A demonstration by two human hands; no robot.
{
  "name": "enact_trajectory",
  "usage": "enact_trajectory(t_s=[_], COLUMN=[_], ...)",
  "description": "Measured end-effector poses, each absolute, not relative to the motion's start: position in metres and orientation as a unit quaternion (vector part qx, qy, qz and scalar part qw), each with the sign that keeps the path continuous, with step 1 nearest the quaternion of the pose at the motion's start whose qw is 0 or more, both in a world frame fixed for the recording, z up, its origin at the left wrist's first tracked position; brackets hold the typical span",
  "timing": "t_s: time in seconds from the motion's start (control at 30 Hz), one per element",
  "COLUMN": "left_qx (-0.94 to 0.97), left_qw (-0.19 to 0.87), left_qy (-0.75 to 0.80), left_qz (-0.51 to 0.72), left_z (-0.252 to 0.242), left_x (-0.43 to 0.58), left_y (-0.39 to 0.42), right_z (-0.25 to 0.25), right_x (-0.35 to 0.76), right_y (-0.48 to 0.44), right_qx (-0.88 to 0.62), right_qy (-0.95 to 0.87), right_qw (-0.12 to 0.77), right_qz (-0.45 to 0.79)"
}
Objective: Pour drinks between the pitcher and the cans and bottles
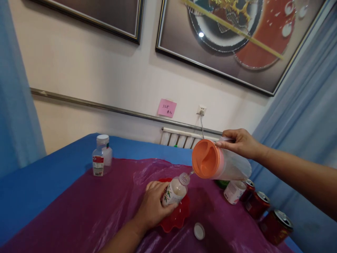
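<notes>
My right hand [240,142] grips a clear plastic jug with an orange lid [218,164], tipped over on its side with the spout pointing down at a small bottle. My left hand [152,205] is wrapped round that small open bottle [176,189], which holds a milky liquid and is tilted over a red ruffled dish [176,216]. A thin stream runs from the jug's spout to the bottle's mouth. A white cap [199,231] lies on the purple plastic sheet [92,207] just right of the dish.
A clear capped bottle with a red label [101,155] stands at the back left on the blue table cover [39,179]. A white bottle [234,191] and three red cans [276,226] lie at the right. Wall, rail and curtains surround the table.
</notes>
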State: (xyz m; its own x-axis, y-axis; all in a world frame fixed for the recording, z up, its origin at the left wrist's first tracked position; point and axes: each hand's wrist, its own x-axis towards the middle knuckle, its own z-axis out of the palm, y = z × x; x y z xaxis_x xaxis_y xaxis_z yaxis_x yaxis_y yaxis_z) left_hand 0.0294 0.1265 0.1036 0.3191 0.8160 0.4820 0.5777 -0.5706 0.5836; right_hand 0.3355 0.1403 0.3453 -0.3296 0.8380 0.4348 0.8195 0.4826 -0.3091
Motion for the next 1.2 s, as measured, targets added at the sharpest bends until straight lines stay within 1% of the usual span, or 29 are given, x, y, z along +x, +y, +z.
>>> enact_trajectory(t_s=[1.2], left_qx=[0.804], left_qw=[0.165], left_qy=[0.429], left_qz=[0.377], left_z=[0.1034], left_x=[0.0303], left_y=[0.1245], right_z=[0.3455], right_x=[0.3289], right_y=[0.1348], right_qx=[-0.51], right_qy=[-0.82], right_qw=[0.259], right_qz=[0.011])
